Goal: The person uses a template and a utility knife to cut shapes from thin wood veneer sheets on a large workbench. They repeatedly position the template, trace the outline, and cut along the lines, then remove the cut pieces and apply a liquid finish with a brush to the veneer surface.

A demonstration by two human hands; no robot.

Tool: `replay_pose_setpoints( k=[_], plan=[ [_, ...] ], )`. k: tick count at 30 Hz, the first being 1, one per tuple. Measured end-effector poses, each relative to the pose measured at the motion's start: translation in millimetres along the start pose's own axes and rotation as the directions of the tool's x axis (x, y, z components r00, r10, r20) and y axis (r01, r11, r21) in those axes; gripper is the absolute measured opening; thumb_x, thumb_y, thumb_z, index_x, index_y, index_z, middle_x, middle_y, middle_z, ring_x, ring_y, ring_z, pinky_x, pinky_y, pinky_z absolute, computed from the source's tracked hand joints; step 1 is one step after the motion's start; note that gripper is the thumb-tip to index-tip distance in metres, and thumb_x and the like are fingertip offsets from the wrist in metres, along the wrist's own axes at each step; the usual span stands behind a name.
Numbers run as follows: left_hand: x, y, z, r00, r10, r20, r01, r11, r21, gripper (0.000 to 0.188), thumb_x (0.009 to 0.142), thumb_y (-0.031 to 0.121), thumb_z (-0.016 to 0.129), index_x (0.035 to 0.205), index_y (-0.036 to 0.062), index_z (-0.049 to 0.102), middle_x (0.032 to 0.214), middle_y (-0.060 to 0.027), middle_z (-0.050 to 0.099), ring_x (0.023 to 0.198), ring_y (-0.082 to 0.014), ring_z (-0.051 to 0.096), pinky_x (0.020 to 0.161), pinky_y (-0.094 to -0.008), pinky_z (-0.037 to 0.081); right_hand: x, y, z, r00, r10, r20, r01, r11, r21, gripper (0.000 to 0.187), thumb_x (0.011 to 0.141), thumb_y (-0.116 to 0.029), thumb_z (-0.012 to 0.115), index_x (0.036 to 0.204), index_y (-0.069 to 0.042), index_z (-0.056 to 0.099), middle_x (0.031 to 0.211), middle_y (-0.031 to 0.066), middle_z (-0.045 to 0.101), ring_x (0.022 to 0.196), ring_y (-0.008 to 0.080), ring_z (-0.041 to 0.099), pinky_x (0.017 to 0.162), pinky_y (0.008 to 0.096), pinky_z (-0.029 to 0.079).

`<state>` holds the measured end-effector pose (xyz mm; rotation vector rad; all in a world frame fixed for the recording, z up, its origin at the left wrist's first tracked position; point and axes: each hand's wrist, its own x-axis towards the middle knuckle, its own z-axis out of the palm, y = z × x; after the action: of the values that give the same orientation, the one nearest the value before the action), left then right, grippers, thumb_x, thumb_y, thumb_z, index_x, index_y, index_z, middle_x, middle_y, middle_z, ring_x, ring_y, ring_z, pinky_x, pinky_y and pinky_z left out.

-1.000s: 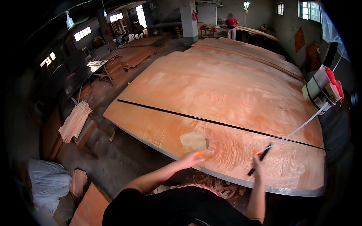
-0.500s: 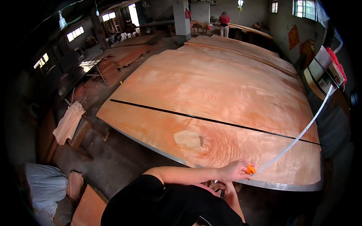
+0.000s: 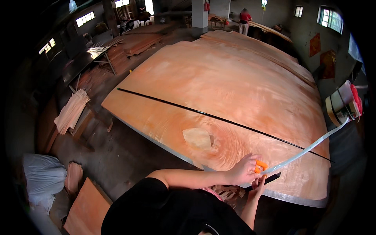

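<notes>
My left hand (image 3: 241,170) is closed on an orange loop-shaped piece (image 3: 260,166) over the near edge of a wide wood veneer sheet (image 3: 211,78). From that piece a long whitish strip dotted with holes (image 3: 297,156), like perforated tape, runs up to a bucket (image 3: 340,102) on the right. Just below, my right hand (image 3: 256,186) is closed around a dark, flat-bladed knife-like tool (image 3: 273,178), its tip over the veneer. A pale oval patch (image 3: 197,138) shows in the sheet, left of my hands.
A long black rod (image 3: 203,113) lies across the veneer. Metal edging (image 3: 293,199) runs along the near side of the table. To the left are stacked veneer strips (image 3: 72,111), a grey bag (image 3: 44,172) and an orange-brown board (image 3: 88,207). A person in red (image 3: 244,21) stands far back.
My right hand has risen from below the table edge, bringing the dark tool up beside my left hand. The left hand has lifted slightly with the orange piece. My view has shifted.
</notes>
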<state>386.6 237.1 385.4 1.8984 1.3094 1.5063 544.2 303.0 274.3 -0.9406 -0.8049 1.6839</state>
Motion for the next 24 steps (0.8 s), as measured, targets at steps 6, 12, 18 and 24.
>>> replay_pose_setpoints(
  k=[6, 12, 18, 24],
  plan=[
    [3, -9, -4, 0.997, -0.015, -0.078, 0.013, 1.000, -0.025, 0.006, 0.073, 0.010, 0.060, 0.077, 0.0059, 0.062, 0.107, -0.0042, 0.054, 0.117, -0.0260, 0.031, 0.095, -0.0383, 0.025, -20, 19, 32, 0.889, -0.314, 0.332, 0.370, 0.921, -0.119, 0.010, 0.080, -0.008, 0.054, 0.088, -0.004, 0.048, 0.067, -0.0015, 0.047, 0.049, 0.0047, 0.038, 0.043, 0.0180, 0.030],
    [-4, -11, -10, 0.956, -0.282, -0.076, 0.229, 0.886, -0.403, 0.014, 0.078, 0.010, 0.056, 0.088, 0.0005, 0.059, 0.107, -0.0070, 0.054, 0.108, -0.0150, 0.041, 0.085, -0.0270, 0.036, -40, 4, 62, 0.956, -0.127, 0.265, 0.166, 0.978, -0.128, 0.009, 0.084, -0.014, 0.049, 0.081, -0.005, 0.048, 0.065, 0.0013, 0.050, 0.049, 0.0067, 0.042, 0.043, 0.0177, 0.032],
    [37, 11, -55, 0.925, -0.323, -0.200, 0.028, 0.583, -0.812, 0.029, 0.082, 0.017, 0.054, 0.105, -0.0007, 0.050, 0.089, -0.0028, 0.056, 0.078, -0.0058, 0.051, 0.067, -0.0193, 0.042, -39, 25, 70, 0.993, 0.116, 0.000, -0.115, 0.989, -0.090, 0.021, 0.084, -0.027, 0.050, 0.080, -0.007, 0.054, 0.058, -0.0026, 0.046, 0.044, 0.0027, 0.035, 0.039, 0.0167, 0.025],
    [-19, -77, -60, 0.833, -0.539, -0.123, 0.387, 0.727, -0.568, 0.044, 0.078, 0.025, 0.060, 0.109, -0.0029, 0.046, 0.101, -0.0070, 0.054, 0.090, -0.0122, 0.050, 0.074, -0.0262, 0.042, -43, 42, 78, 0.990, 0.007, 0.138, 0.041, 0.939, -0.342, 0.018, 0.083, -0.020, 0.052, 0.087, -0.002, 0.056, 0.056, -0.0029, 0.043, 0.044, 0.0026, 0.036, 0.038, 0.0163, 0.024]
  ],
)
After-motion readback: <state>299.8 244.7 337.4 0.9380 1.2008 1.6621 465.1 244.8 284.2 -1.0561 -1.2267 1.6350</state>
